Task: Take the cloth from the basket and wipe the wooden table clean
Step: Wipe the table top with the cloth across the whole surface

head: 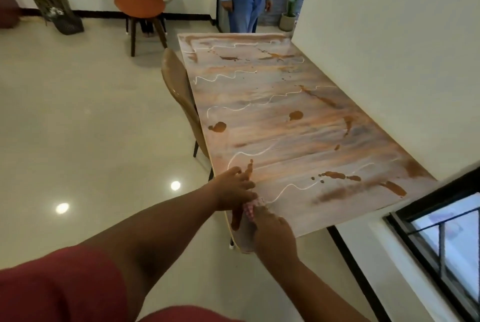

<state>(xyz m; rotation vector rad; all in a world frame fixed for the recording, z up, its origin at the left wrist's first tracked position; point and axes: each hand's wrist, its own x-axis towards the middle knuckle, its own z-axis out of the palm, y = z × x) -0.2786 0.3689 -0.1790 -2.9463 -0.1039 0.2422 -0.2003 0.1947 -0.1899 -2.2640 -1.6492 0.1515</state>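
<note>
I have the cloth (250, 209) out at the near corner of the wooden table (298, 119), bunched between my two hands. My right hand (272, 233) has its fingers curled over the near end of it, gripping it. My left hand (233, 191) lies just beyond, fingers spread and fairly straight, pressing on the table edge and touching the cloth's far side; whether it also pinches the fabric I cannot tell, since the picture is blurred there.

The fetching looks done: the cloth is in hand and no basket shows near me. The wiping seems barely begun. Ahead of my hands the top is smeared nearly all over with brown blotches (296, 115) and thin white squiggles (228, 111), right out to the far end, so almost all of the cleaning is left.

The cloth shows only as a small checked wad, too crumpled to give it a clear long axis. The table's long axis runs away from my hands, with the wall along my right side.
</note>
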